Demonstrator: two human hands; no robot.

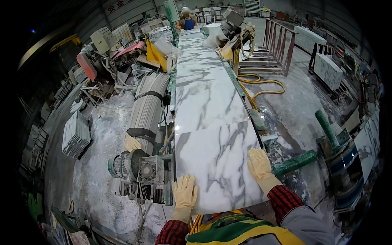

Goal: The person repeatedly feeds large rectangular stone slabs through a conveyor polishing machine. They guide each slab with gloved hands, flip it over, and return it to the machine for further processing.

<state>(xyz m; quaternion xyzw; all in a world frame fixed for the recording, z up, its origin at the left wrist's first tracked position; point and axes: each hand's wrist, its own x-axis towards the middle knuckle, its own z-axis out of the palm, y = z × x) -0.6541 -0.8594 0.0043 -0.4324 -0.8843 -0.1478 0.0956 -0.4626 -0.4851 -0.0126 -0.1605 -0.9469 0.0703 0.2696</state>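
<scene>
A polished white marble slab with grey veins (216,163) lies flat in front of me on a long conveyor line. My left hand (185,191), in a cream rubber glove, rests on the slab's near left edge with its fingers stretched forward. On the right edge, a little farther off, my right hand (259,164) lies in a matching glove, fingers extended over the rim. Behind this slab, a second veined marble slab (208,102) follows, its near edge meeting the first along a slanting seam.
Left of the line are a motor with a gearbox (141,166), a strapped bundle of grey strips (148,102) and a loose glove (131,143). At right stand a green-coated bar (296,162), a yellow hose (261,87) and a metal rack (279,47). A person (188,21) stands at the far end.
</scene>
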